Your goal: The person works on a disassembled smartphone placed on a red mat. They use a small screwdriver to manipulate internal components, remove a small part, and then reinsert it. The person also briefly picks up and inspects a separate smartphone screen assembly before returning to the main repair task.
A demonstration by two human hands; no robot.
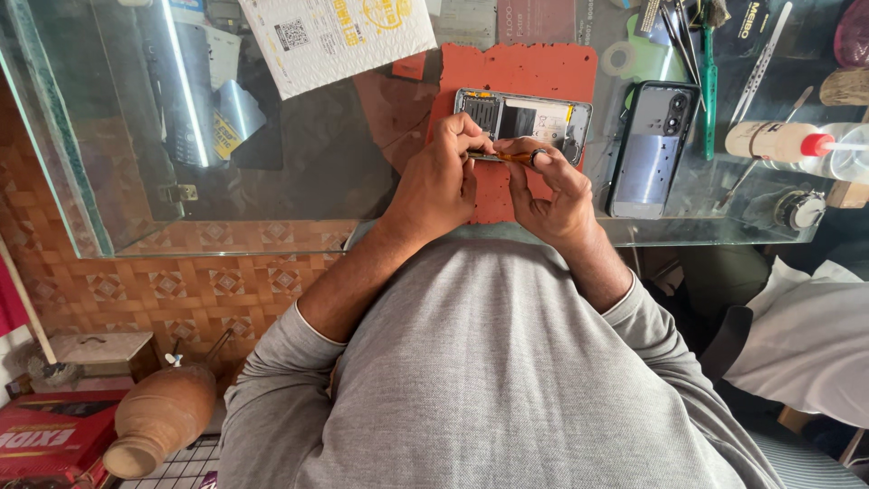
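Note:
An opened phone with its back removed lies on an orange-red work mat on a glass counter. My left hand rests at the phone's near edge, its fingertips pinching one end of a thin orange tool. My right hand, with a dark ring on one finger, grips the same tool from the other side, just in front of the phone. Both hands touch each other over the mat. The tool's tip is hidden by my fingers.
The phone's grey-blue back cover lies right of the mat. Tweezers, a green tool and a bottle with a red cap lie at the right. A white printed sheet sits at the back. Another person's white sleeve is at right.

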